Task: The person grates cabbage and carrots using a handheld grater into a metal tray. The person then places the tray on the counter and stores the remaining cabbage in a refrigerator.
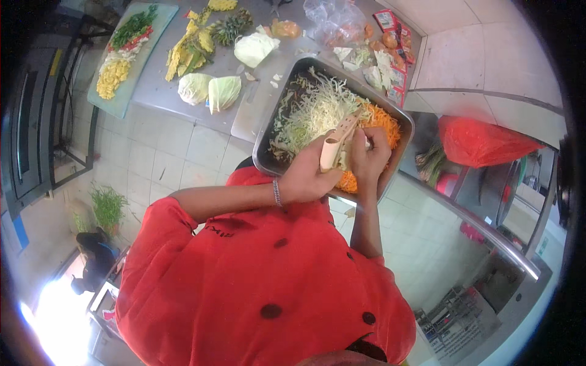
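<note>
Over the tray [264,152], the left hand [305,174] is clamped around the beige slotted tool [330,150], which slants across the tray's middle; the right hand [371,152], also above the tray, has its fingers curled close beside the tool, and I cannot tell what, if anything, they pinch; a slip there could bring those fingers onto the slots, should they be sharp, most likely through a wet grip or a piece worn too small.

The tray's near end appears to jut past the bench [152,85]; hard downward pressure there might tip it; the pale shreds [320,113], heaped at the tray's middle, and the orange shreds [381,116], along its right side, could then spill; the red packets [390,21], beyond the tray's far right, seem safely clear, though scraps near the tray's far rim might get knocked in.
</note>
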`<state>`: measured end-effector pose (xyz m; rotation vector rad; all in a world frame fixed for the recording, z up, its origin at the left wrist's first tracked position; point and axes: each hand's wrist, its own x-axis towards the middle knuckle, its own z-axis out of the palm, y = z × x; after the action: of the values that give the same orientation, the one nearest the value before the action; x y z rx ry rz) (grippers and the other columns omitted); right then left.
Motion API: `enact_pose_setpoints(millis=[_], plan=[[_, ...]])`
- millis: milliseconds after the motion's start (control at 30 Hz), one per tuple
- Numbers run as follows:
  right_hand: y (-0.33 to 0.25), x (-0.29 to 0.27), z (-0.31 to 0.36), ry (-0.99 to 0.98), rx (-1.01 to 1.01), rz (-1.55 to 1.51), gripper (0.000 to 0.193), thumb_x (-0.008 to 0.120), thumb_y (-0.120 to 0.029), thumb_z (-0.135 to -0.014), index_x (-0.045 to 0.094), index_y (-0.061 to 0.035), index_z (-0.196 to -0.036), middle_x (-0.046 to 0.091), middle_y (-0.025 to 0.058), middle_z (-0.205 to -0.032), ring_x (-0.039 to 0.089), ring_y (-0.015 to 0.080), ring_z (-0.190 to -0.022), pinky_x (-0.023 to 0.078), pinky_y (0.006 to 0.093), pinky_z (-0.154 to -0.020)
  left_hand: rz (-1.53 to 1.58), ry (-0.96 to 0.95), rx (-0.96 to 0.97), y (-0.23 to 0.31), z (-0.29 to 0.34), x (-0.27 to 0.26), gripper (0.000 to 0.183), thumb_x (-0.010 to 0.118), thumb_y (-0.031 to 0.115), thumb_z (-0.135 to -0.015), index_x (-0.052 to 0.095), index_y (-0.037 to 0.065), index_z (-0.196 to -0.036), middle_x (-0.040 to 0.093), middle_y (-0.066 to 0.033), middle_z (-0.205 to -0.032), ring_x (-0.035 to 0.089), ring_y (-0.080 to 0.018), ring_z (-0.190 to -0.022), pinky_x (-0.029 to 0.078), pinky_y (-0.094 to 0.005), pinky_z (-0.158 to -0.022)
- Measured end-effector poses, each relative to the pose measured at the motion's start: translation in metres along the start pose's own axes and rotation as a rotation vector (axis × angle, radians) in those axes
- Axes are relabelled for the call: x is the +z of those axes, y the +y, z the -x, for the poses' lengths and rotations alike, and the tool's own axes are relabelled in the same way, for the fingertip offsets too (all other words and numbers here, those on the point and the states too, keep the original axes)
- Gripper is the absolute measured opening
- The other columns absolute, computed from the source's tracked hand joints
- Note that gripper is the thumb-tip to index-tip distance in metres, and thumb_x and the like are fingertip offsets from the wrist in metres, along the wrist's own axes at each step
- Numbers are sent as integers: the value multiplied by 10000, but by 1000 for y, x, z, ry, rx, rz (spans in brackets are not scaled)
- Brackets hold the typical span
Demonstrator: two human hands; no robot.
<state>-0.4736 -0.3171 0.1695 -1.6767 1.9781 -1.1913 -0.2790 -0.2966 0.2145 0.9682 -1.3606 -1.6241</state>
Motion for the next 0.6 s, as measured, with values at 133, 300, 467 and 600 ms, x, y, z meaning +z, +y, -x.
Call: enact_pose_setpoints(millis=[133,300,467,600], plan=[[48,-7,-4,9,127,1,183,654,-119,-906,595,1,-780,527,91,-693,518,187,-651,431,320,-628,-71,-3,111,11,11,2,653,644,87,-786,434,-66,-1385,619,-231,-1136,632,-310,-1030,500,-382,-914],[-9,-1,-4,16,-15,-36,246,621,-142,-939,556,4,-751,501,99,-676,476,188,-634,403,334,-605,56,-21,0,16,-6,-7,658,650,81,-776,442,-52,-1386,623,-237,-1107,639,-327,-997,506,-388,-888],[33,-1,-8,-34,187,42,233,594,-115,-922,527,5,-734,493,121,-682,493,211,-641,423,347,-610,0,-4,21,7,4,2,656,653,88,-775,444,-53,-1381,619,-236,-1086,635,-358,-996,504,-399,-887],[-19,4,-8,23,-21,-24,250,586,-130,-928,507,17,-742,488,125,-680,477,212,-639,414,356,-605,-41,-13,-23,13,2,-5,682,654,95,-776,424,-68,-1397,600,-245,-1127,622,-367,-1048,489,-399,-923]])
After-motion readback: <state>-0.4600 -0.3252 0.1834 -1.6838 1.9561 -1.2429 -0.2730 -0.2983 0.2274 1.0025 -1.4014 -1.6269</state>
